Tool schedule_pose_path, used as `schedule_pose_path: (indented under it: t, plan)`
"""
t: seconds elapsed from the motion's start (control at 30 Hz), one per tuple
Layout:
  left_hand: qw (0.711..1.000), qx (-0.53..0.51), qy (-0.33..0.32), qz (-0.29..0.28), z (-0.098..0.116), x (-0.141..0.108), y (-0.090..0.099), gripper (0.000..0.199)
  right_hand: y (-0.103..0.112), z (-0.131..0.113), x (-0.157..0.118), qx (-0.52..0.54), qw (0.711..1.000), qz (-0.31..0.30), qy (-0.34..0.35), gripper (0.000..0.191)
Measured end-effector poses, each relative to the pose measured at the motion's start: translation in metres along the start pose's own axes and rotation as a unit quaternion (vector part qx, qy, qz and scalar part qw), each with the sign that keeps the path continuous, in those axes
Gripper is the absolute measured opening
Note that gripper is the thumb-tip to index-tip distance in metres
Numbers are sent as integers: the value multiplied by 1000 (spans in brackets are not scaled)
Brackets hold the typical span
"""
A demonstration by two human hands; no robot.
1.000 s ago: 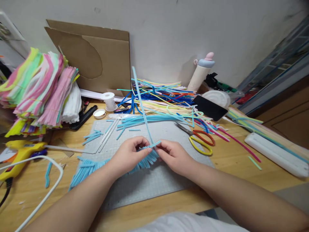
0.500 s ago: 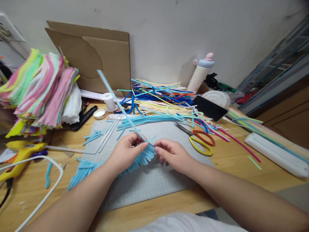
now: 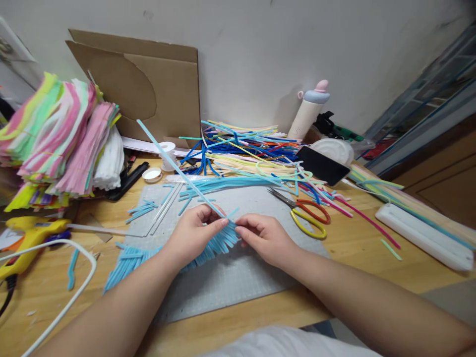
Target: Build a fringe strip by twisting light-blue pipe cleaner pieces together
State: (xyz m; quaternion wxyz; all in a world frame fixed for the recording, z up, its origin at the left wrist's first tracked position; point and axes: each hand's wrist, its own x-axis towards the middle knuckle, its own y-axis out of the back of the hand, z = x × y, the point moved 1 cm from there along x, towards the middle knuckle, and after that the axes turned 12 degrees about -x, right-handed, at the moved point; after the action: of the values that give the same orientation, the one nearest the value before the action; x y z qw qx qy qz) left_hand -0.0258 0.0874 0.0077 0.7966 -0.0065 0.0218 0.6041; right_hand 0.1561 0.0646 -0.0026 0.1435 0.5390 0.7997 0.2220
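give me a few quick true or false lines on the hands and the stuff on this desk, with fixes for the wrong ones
1. The left hand holds a blue fringe of short stems. True.
2. The right hand grips the scissors. False: the scissors lie to its right, and its fingers are at the fringe's right end.
3. A long blue stem slants up and to the left from the hands. True.
4. The yellow glue gun lies right of the cutting mat. False: it lies to the left.
5. The bottle is to the right of the cardboard. True.
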Motion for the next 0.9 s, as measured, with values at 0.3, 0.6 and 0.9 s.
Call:
schedule_pose_path:
  t: [0.3, 0.6, 0.9]
  plan:
    - [998, -61, 27, 19, 8, -1, -4, 26, 1, 1, 0, -1, 999, 0, -37, 22]
    - [998, -62, 14, 22, 7, 1, -2, 28, 1, 3, 0, 9, 998, 7, -64, 21]
    - [1000, 11, 8, -14, 6, -1, -5, 21, -4, 0, 1, 12, 1000, 15, 13, 16]
